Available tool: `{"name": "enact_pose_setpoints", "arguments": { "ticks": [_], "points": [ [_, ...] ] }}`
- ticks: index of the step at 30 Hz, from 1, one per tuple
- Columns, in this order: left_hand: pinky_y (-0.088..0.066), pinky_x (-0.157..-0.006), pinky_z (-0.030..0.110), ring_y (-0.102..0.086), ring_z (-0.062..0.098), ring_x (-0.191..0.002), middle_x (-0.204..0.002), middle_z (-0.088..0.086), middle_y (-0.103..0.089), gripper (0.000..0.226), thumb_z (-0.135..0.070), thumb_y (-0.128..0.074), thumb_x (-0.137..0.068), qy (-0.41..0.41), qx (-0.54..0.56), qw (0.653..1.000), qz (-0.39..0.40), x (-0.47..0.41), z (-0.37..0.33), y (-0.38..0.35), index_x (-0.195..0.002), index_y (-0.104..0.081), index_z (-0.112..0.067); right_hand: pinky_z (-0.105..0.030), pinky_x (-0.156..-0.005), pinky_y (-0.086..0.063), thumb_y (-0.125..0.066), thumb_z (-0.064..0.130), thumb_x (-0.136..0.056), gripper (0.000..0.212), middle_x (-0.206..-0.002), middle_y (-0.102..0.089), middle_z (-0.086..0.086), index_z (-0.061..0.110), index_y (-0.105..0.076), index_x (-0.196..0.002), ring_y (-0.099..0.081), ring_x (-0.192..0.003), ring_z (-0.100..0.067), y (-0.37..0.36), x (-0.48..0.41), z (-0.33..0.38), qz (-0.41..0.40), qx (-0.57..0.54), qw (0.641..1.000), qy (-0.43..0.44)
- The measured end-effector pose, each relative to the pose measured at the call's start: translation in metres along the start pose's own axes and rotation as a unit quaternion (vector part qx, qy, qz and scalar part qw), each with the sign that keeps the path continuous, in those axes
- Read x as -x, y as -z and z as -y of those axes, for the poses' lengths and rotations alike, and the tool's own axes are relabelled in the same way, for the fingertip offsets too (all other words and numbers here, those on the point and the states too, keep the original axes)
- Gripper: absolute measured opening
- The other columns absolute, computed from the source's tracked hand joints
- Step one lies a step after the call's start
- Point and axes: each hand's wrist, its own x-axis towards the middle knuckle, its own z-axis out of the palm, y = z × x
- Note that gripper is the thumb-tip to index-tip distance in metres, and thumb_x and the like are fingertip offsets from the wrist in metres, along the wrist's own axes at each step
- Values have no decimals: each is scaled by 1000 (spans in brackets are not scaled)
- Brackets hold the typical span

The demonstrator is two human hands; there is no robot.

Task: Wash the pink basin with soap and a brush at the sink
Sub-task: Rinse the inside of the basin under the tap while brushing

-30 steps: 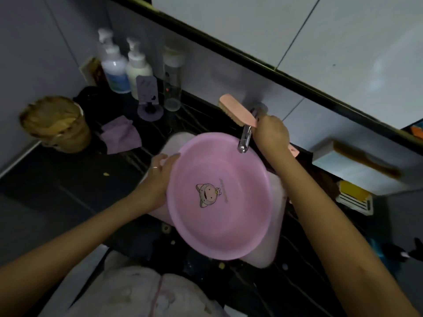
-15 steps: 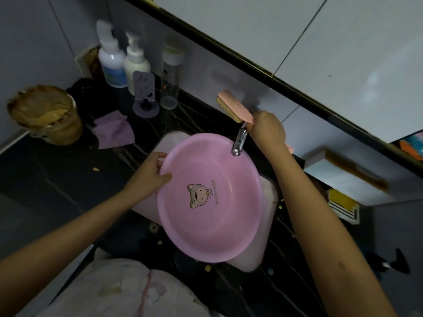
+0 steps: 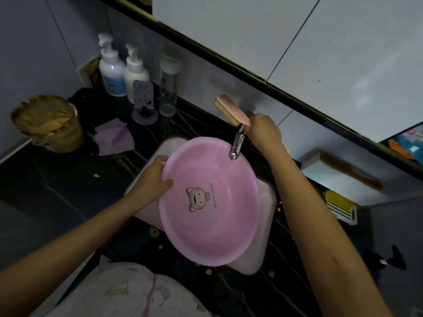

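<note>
Black counter (image 3: 57, 179): left hand (image 3: 152, 177) grip tight on pink basin (image 3: 212, 220) rim, right hand (image 3: 263, 131) grip tight round brush (image 3: 231, 109)

sink (image 3: 257, 259) largely covered by pink basin (image 3: 212, 227) | brush (image 3: 231, 110) handle hidden inside right hand (image 3: 265, 131) | faucet (image 3: 237, 145) base concealed behind that hand | basin lettering (image 3: 212, 195) too small to be read | colourful items (image 3: 407, 144) cut off by right frame edge

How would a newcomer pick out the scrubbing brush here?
Start at the pink basin over the sink. Follow the metal tap at its far rim up to the right hand. The brush it grips sticks out leftward, the only thing there with a pink back and pale bristles.
</note>
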Motion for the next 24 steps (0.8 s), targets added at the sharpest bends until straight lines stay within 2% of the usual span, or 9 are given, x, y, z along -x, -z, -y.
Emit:
{"name": "enact_pose_setpoints", "arguments": {
  "ticks": [7, 13, 24],
  "points": [
    [-38, -63, 11, -53, 13, -94, -108, -2, -51, 53, -3, -62, -83, -7, 1, 1000, -12, 1, 2, -1, -131, -40, -12, -29, -61, -37, -50, 14, -91, 32, -96, -64, -16, 11, -58, -122, -58, -80, -28, 3, 3, -1, -1, -5, 1000, 16],
    [-39, -63, 9, -54, 12, -94, -110, -1, -52, 53, -2, -60, -84, -16, -1, 1000, -15, 2, 0, -3, -132, -40, -12, -30, -62, -36, -50, 14, -91, 31, -94, -63, -16, 7, -58, -120, -50, -73, -22, 5, 3, 0, 6, 2, 1000, 7],
    [-41, -65, 10, -54, 15, -94, -108, 0, -53, 51, 2, -56, -85, -49, 5, 998, -30, 7, -4, -3, -132, -43, -12, -29, -62, -35, -51, 11, -89, 30, -96, -63, -18, 6, -61, -117, -52, -76, -24, 5, 3, -1, 18, -4, 1000, 8]
  ]
}}
